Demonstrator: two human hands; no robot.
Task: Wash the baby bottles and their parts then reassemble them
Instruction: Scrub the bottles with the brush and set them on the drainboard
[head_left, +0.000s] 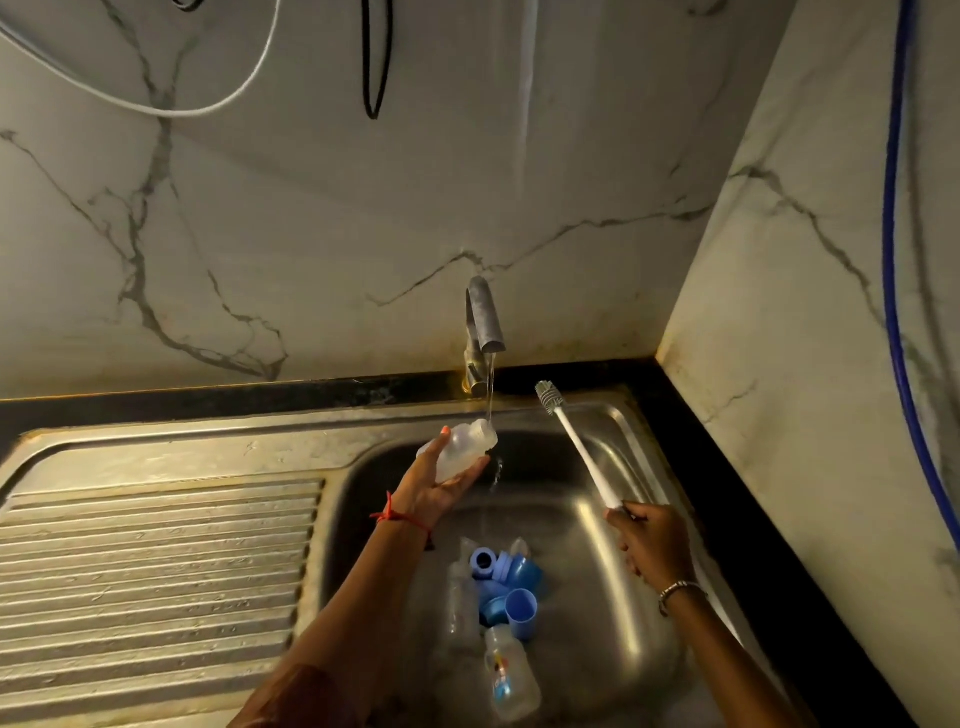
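The clear bottle (464, 448) lay tilted in the left hand (436, 486), thumb across its upper side and fingers cupped beneath. Its open neck sat right under the thin stream of water (489, 397) falling from the tap (484, 319). I could make out no marking on it. The right hand (652, 540) was well apart from it, closed round the end of the white bottle brush (584, 457), whose bristled head pointed up toward the back of the sink, beside the stream and not touching the bottle. Below both hands, on the floor of the steel sink (613, 644), a second bottle (511, 673) lay on its side with a coloured print in red, yellow and blue, too small for any writing to be read. A third bottle (462, 603) lay beside it, against a heap of blue caps and collars (506, 582) that touched one another. A red thread (387, 514) circled the left wrist and a bangle (675, 592) the right. A ribbed drainboard (156, 561) ran off to the left, the black bench (737, 467) framed the sink, and a blue hose (892, 260) hung down the veined wall on the right.
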